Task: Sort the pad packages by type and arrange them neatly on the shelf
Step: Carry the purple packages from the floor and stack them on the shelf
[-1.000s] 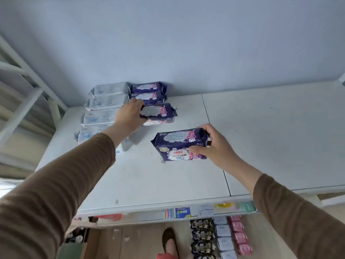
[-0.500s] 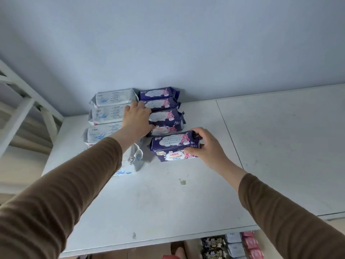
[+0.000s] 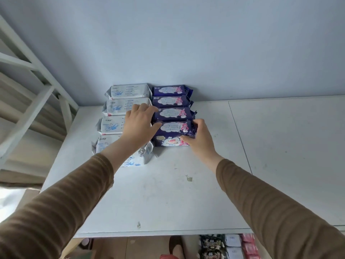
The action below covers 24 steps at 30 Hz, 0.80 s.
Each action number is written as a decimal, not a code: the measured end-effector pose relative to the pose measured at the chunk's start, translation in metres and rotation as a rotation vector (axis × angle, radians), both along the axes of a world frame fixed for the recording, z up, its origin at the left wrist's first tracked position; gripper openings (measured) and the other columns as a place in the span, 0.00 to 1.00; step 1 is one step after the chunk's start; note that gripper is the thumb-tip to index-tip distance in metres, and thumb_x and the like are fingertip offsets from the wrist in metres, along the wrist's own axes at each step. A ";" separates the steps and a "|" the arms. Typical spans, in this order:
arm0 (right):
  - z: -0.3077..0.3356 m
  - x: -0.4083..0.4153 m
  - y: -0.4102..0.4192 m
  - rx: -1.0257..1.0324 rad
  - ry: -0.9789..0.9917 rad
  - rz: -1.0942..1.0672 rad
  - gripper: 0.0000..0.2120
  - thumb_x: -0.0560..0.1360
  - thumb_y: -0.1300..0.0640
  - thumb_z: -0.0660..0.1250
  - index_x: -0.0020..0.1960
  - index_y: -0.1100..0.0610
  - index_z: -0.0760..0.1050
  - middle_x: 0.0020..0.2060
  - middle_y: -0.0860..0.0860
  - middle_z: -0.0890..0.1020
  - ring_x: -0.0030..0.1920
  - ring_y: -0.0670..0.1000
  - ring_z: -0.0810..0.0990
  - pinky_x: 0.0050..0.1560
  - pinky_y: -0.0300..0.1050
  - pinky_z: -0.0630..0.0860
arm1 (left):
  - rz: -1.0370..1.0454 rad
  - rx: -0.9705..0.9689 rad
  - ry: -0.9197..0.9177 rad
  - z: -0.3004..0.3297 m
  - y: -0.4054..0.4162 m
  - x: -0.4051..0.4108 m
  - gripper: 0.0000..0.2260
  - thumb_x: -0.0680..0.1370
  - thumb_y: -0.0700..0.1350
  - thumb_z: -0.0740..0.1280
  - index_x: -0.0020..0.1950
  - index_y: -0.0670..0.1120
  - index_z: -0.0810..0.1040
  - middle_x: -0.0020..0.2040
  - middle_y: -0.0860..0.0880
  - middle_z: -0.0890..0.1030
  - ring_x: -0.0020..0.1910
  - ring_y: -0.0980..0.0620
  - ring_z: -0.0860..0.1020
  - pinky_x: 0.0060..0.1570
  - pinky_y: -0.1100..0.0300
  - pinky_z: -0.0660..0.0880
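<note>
My right hand (image 3: 200,141) grips the right end of the nearest dark blue pack (image 3: 172,133), thumb on its front face and fingers curled over the top edge; my left hand (image 3: 141,126) rests at the pack's left end, fingers loosely spread, the thumb touching the pack and the fingertips reaching the third blue pack (image 3: 172,114) behind it. The held pack stands on the white shelf (image 3: 168,199), its long axis running left to right, parallel to the back wall (image 3: 177,43), printed front facing me. It closes a column of four blue packs, the second (image 3: 170,101) and the rearmost (image 3: 170,90) lined up behind, each touching the next, all with the same left-to-right axis. Just beside this column on the left runs a column of four white packs: rearmost (image 3: 128,91), second (image 3: 119,107), third (image 3: 110,124), and the nearest white pack (image 3: 110,144), which lies partly under my left forearm and juts nearer to me than the blue front pack. Both sleeves (image 3: 270,212) are brown
</note>
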State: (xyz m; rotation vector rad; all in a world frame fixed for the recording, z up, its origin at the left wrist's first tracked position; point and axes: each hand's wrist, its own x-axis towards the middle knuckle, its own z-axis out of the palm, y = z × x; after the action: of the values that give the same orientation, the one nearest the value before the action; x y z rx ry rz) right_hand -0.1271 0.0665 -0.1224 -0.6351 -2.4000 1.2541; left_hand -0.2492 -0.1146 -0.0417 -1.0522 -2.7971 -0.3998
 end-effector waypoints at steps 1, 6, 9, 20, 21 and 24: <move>0.001 0.003 0.000 -0.006 -0.011 -0.016 0.28 0.69 0.54 0.78 0.61 0.52 0.66 0.57 0.50 0.76 0.56 0.51 0.77 0.55 0.49 0.77 | 0.003 0.004 -0.009 0.000 -0.001 0.007 0.20 0.76 0.54 0.67 0.67 0.52 0.73 0.62 0.50 0.75 0.63 0.45 0.69 0.62 0.48 0.67; 0.017 0.041 0.002 0.064 -0.030 0.002 0.31 0.70 0.50 0.76 0.67 0.53 0.65 0.61 0.51 0.73 0.61 0.52 0.69 0.54 0.43 0.67 | -0.025 0.045 -0.028 0.000 -0.009 0.062 0.18 0.76 0.49 0.68 0.66 0.48 0.74 0.61 0.49 0.76 0.61 0.45 0.70 0.60 0.50 0.69; 0.033 0.088 0.001 0.122 -0.039 0.055 0.27 0.72 0.52 0.74 0.67 0.54 0.68 0.61 0.52 0.73 0.63 0.54 0.69 0.56 0.43 0.67 | -0.046 0.087 -0.046 -0.005 -0.016 0.113 0.18 0.76 0.46 0.69 0.65 0.46 0.75 0.59 0.48 0.76 0.59 0.44 0.72 0.57 0.50 0.71; 0.024 0.335 -0.009 0.476 -0.047 0.253 0.17 0.75 0.54 0.71 0.62 0.54 0.74 0.58 0.49 0.77 0.60 0.52 0.72 0.59 0.49 0.70 | -0.108 0.118 -0.124 -0.061 -0.045 0.346 0.16 0.76 0.47 0.70 0.63 0.46 0.76 0.57 0.50 0.78 0.55 0.46 0.73 0.54 0.52 0.73; 0.015 0.354 -0.011 0.484 -0.067 0.253 0.17 0.75 0.53 0.71 0.62 0.54 0.74 0.58 0.48 0.77 0.60 0.52 0.72 0.59 0.49 0.70 | -0.115 0.115 -0.155 -0.070 -0.049 0.362 0.16 0.76 0.47 0.69 0.63 0.47 0.76 0.57 0.50 0.77 0.56 0.47 0.73 0.53 0.53 0.73; -0.018 0.403 -0.021 0.471 -0.159 0.248 0.16 0.75 0.53 0.69 0.62 0.54 0.74 0.58 0.48 0.77 0.61 0.53 0.73 0.59 0.51 0.71 | -0.121 0.062 -0.257 -0.104 -0.062 0.403 0.16 0.76 0.47 0.70 0.63 0.48 0.76 0.57 0.50 0.78 0.56 0.47 0.73 0.52 0.52 0.73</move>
State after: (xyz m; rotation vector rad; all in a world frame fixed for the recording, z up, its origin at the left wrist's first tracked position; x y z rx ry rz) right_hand 0.2762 0.0454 -0.1405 -0.3108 -2.8355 0.6887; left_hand 0.1541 -0.1765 -0.1456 -1.2413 -2.9245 -0.6758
